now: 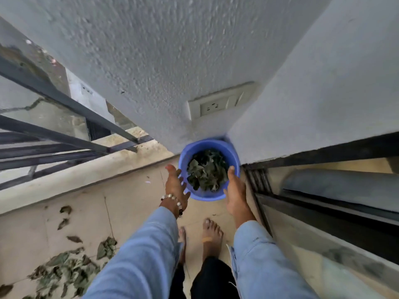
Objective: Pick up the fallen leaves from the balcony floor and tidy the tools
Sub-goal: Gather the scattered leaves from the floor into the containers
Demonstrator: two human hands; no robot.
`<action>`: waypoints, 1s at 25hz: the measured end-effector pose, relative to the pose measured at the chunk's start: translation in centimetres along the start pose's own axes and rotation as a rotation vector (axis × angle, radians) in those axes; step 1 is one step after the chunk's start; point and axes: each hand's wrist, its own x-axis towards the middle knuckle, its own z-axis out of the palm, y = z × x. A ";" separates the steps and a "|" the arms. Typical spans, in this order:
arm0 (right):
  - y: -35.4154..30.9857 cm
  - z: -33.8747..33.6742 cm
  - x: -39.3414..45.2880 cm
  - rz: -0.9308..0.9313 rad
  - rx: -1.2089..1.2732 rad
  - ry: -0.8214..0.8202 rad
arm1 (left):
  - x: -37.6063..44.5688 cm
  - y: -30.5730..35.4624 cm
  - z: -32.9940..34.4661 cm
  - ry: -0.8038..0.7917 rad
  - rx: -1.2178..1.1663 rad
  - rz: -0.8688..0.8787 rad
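A blue plastic bucket stands in the corner of the balcony floor, against the textured wall, holding a heap of dry green leaves. My left hand, with a bead bracelet at the wrist, is at the bucket's left side with fingers straight and spread. My right hand lies along the bucket's right rim, fingers extended; whether it grips the rim is unclear. A pile of fallen leaves lies on the beige tiles at the lower left.
The dark metal railing and a low concrete kerb bound the balcony on the left. A sliding-door track and frame run along the right. A wall socket sits above the bucket. My bare feet stand just behind it.
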 end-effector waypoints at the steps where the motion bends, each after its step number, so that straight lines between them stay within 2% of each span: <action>1: 0.6 -0.3 -0.2 0.028 -0.029 0.037 | 0.0 -0.3 -0.9 0.020 0.024 -0.016; 6: 1.1 -2.3 -8.1 0.044 0.001 0.106 | -6.8 0.0 -2.1 0.017 0.356 0.009; 9: -0.6 -3.8 -15.6 -0.052 -0.060 0.114 | -13.4 1.2 -2.3 -0.016 0.741 0.201; 13: -1.7 -7.7 -26.1 -0.319 -0.362 0.148 | -23.4 2.3 -2.4 -0.122 1.369 0.538; 17: 2.2 -13.7 -33.8 -0.461 -0.475 0.314 | -31.3 -0.3 -2.8 -0.388 1.970 0.787; 22: 10.6 -21.1 -40.1 -0.270 -0.526 0.495 | -37.2 -8.3 -2.2 -0.681 2.497 1.008; 25: 17.8 -26.1 -44.9 -0.128 -0.405 0.649 | -41.0 -15.9 -1.5 -0.893 2.742 1.091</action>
